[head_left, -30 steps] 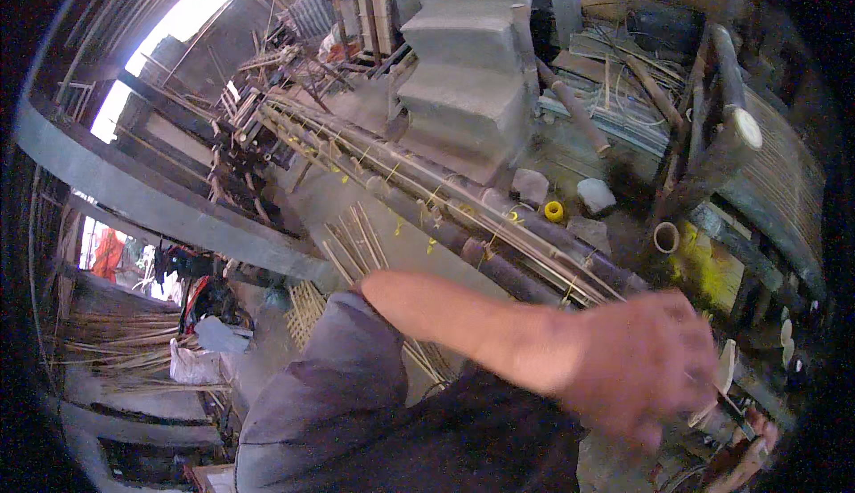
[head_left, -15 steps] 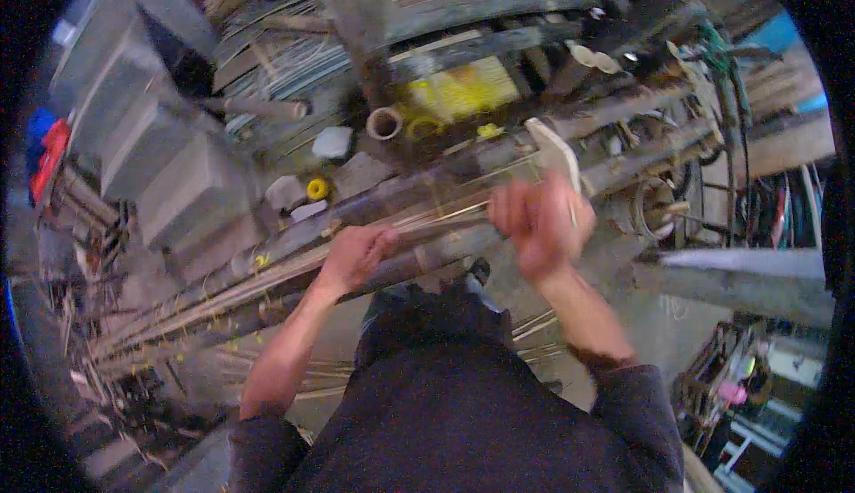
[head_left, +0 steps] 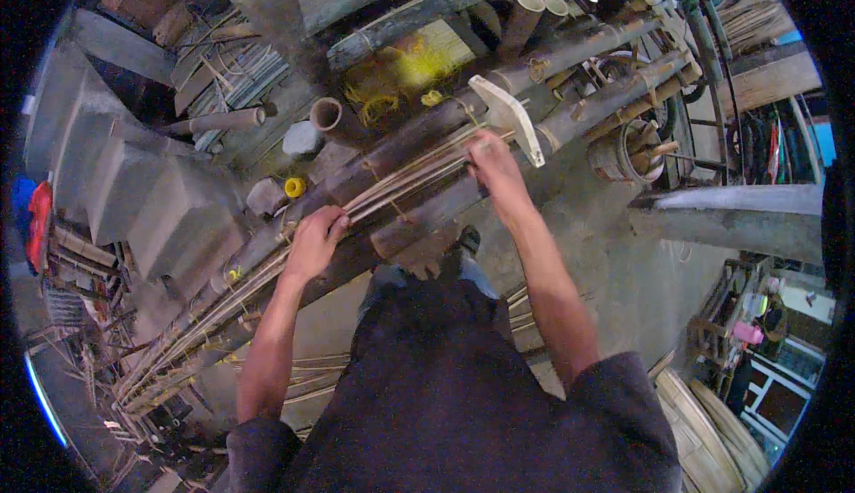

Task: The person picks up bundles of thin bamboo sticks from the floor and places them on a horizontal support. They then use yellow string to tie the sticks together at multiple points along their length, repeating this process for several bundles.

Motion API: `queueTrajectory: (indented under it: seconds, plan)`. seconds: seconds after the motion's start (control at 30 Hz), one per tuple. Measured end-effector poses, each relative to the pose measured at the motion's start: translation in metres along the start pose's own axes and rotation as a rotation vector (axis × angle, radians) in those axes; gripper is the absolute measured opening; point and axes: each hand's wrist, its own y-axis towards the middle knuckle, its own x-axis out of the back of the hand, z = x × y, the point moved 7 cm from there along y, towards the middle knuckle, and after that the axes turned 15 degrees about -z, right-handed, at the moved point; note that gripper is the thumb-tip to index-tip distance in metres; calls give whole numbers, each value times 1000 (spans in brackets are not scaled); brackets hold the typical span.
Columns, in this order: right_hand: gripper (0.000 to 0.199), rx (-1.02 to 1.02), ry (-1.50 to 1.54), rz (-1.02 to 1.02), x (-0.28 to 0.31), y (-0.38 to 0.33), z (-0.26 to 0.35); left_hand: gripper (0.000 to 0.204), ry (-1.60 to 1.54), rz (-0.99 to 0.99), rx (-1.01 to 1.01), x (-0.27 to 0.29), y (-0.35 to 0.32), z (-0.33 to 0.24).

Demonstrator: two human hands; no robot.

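A long bundle of thin bamboo strips slants from the lower left up to the right, lying along thick bamboo poles. My left hand is closed around the strips at their middle, thumb on top. My right hand is closed on the strips closer to their right end. Just past the right hand, a pale, curved wooden piece stands across the strips' end; whether my fingers touch it I cannot tell. Short ties loop on the poles beside the strips.
Yellow twine lies tangled beyond the poles, near a yellow spool. Upright bamboo tubes stand farther off. Concrete steps rise at left; a bucket stands at right. More strips lie on the floor.
My right hand, blurred and raised beside the curved wooden piece before, is now lower on the strips. The whole view has shifted; my left hand stays on the strips.
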Motion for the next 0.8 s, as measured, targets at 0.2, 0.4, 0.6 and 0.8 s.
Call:
queueTrajectory:
  seconds: [0.2,0.4,0.6,0.8]
  plan:
    - [47,-256,-632,110,194,-104,-181,16,81,-66,-43,-32,18,-36]
    - [42,157,-681,494,90,-143,-108,21,140,-82,127,-56,9,-28]
    - [25,51,-845,743,-20,-110,-142,20,247,-107,95,-58,10,-33]
    - [13,1168,-876,976,-167,-100,163,15,169,-434,-41,-55,-3,-28]
